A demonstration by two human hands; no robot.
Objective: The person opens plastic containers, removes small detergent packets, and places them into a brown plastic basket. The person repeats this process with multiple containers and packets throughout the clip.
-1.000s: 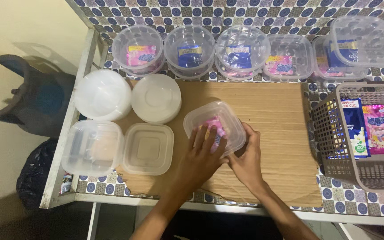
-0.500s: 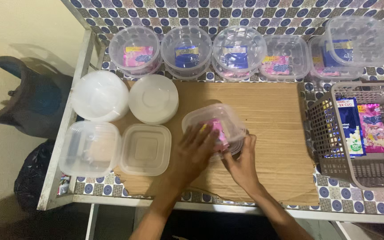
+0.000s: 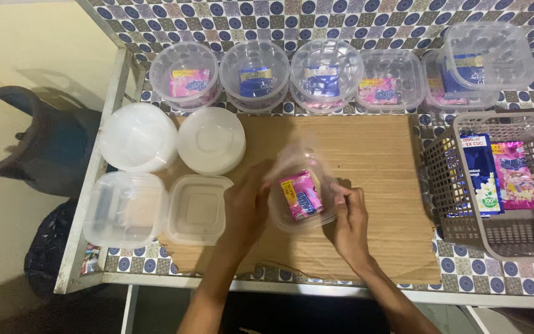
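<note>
Your left hand (image 3: pixel 246 207) and right hand (image 3: pixel 348 218) both grip a clear plastic container (image 3: pixel 302 193), fingers closed on its opposite sides, holding it tilted over the brown cardboard sheet (image 3: pixel 372 161) with a pink sachet (image 3: pixel 301 195) showing inside. Just left of your left hand lie a square lid (image 3: pixel 198 209) and a stack of square containers (image 3: pixel 126 209). To the right stands a grey basket (image 3: pixel 465 222) holding more sachets.

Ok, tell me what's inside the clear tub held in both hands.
The clear tub, gripped by the left hand and right hand, holds a pink sachet with a blue patch. Whether anything lies beneath the sachet cannot be seen.
</note>
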